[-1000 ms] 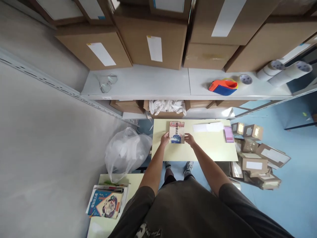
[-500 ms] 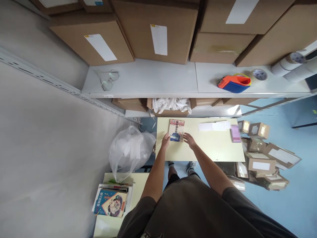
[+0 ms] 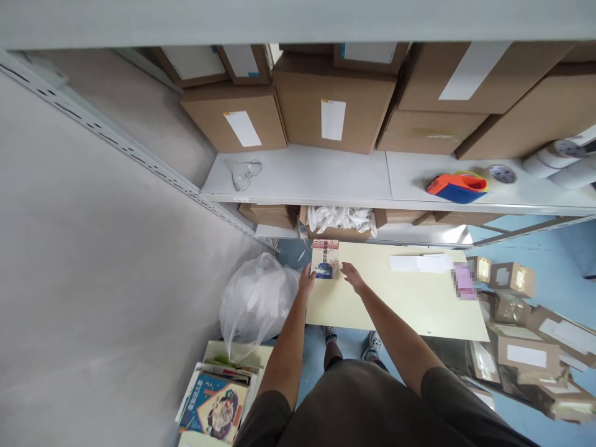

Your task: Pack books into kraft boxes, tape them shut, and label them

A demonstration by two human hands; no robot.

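A small book (image 3: 325, 259) with a red and blue cover lies flat at the far left corner of the pale yellow table (image 3: 400, 298). My left hand (image 3: 306, 280) rests at the book's near left corner, its fingers stretched against the edge. My right hand (image 3: 352, 277) hovers just right of the book, fingers spread, holding nothing and a little apart from the cover.
White paper slips (image 3: 421, 263) lie on the table's far side. A box of white packing (image 3: 339, 220) sits under the shelf (image 3: 326, 177), which carries cardboard boxes, glasses (image 3: 244, 174), a tape dispenser (image 3: 456, 186) and tape rolls. A plastic bag (image 3: 256, 301), stacked books (image 3: 215, 406) and small parcels (image 3: 521, 323) surround me.
The book has slid away from me to the table's far left corner. My right hand has come off it; the left stays at its edge. The camera has tilted up.
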